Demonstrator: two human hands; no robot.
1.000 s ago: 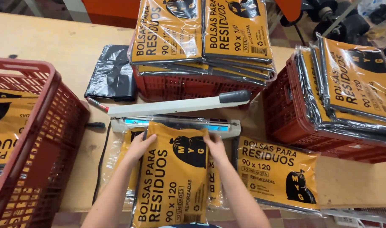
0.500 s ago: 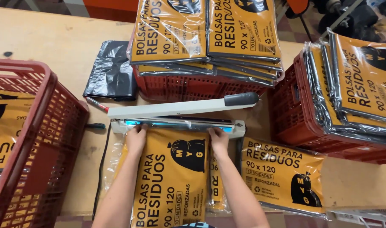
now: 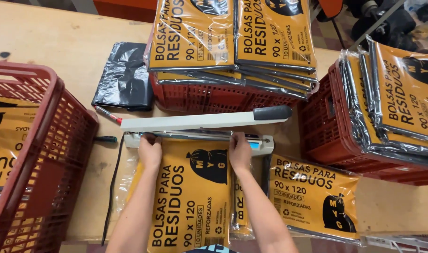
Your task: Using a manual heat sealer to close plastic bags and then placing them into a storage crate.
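A yellow-and-black packet of bags (image 3: pixel 190 197) in clear film lies in front of me, its top edge tucked into the jaw of a white heat sealer (image 3: pixel 200 131). The sealer's long arm with a grey handle (image 3: pixel 272 113) is raised. My left hand (image 3: pixel 150 151) presses the packet's top left corner at the sealer bar. On the top right corner rests my right hand (image 3: pixel 239 151), fingers flat. More packets lie partly hidden under the one I hold.
A red crate (image 3: pixel 54 140) with a packet inside stands at the left. Two more red crates piled with packets stand behind the sealer (image 3: pixel 223 96) and at the right (image 3: pixel 333 131). A loose packet (image 3: pixel 312 199), a folded black bag (image 3: pixel 124 77) and a red pen (image 3: pixel 107 114) lie on the wooden table.
Both hands have slid the packet forward, so its top edge now sits under the sealer's raised arm. The view has moved in closer.
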